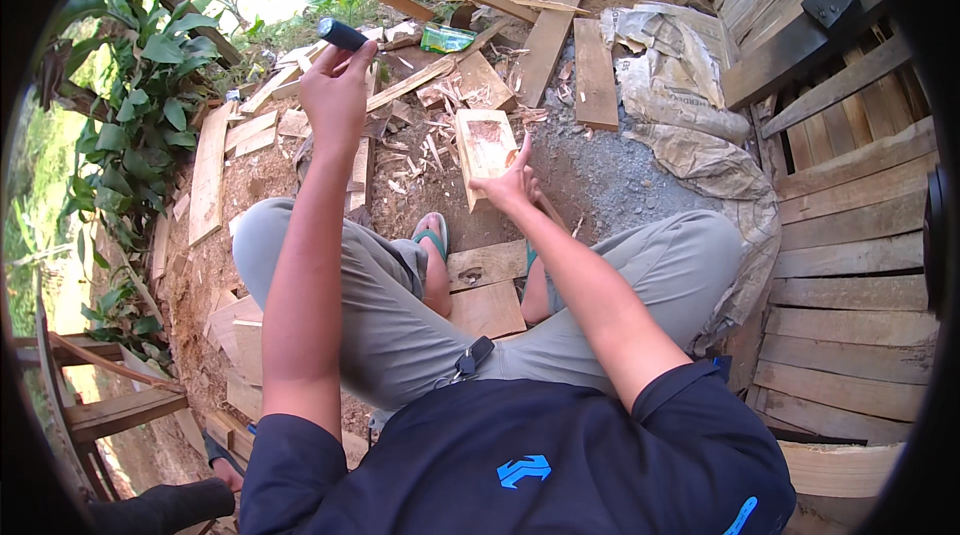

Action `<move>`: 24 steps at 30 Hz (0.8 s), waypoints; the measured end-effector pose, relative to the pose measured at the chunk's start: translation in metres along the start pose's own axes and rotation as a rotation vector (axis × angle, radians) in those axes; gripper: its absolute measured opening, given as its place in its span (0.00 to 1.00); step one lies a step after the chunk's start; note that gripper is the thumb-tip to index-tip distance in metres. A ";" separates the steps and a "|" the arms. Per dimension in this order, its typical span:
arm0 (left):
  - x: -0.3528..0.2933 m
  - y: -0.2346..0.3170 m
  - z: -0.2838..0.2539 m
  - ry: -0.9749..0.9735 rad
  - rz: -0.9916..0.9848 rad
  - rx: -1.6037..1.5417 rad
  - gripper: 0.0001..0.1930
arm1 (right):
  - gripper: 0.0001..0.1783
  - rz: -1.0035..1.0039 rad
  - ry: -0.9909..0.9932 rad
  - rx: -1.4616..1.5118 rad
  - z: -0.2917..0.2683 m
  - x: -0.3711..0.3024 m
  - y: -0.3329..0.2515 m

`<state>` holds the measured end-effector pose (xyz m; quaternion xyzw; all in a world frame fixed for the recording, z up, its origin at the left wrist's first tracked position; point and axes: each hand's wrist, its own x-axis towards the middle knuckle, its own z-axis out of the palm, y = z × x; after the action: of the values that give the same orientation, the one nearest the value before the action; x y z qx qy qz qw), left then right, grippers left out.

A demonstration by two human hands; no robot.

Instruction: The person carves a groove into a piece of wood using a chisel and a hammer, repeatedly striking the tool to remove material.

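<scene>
My left hand (335,90) is raised at the left, closed round a dark cylindrical tool (343,34) with a paler end. The rest of that tool is hidden in the fist, so its kind does not show. In front of my feet stands a pale wooden block (475,160) with a rough recess cut into its upper face. My right hand (508,183) grips the block's near right edge, thumb stretched along its side. Some of the right fingers are hidden behind the block and hand.
Wood chips and offcut boards (210,173) litter the dirt. Two planks (596,75) lie beyond the block, beside a crumpled sack (670,65). A slatted wooden wall (850,265) stands at the right, leafy plants (130,125) at the left. Another person's hand (228,475) shows lower left.
</scene>
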<state>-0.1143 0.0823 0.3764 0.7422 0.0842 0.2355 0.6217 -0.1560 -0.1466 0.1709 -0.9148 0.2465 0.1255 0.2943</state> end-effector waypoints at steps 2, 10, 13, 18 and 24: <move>0.000 -0.007 -0.005 -0.008 -0.034 0.036 0.16 | 0.84 0.002 -0.001 -0.026 0.022 -0.022 0.013; 0.002 -0.010 0.006 0.017 0.003 -0.076 0.15 | 0.80 -0.076 -0.001 -0.035 0.077 -0.048 0.058; -0.002 -0.009 0.008 -0.018 0.018 -0.088 0.15 | 0.79 -0.142 -0.011 -0.005 0.082 -0.049 0.060; -0.001 -0.009 0.012 -0.066 0.005 0.040 0.18 | 0.76 -0.148 0.055 0.038 0.104 -0.047 0.066; -0.001 -0.012 0.014 -0.083 -0.001 0.050 0.19 | 0.75 -0.212 -0.028 -0.165 0.118 -0.033 0.076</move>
<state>-0.1072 0.0719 0.3631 0.7666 0.0645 0.2020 0.6061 -0.2340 -0.1169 0.0534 -0.9550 0.1329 0.1264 0.2331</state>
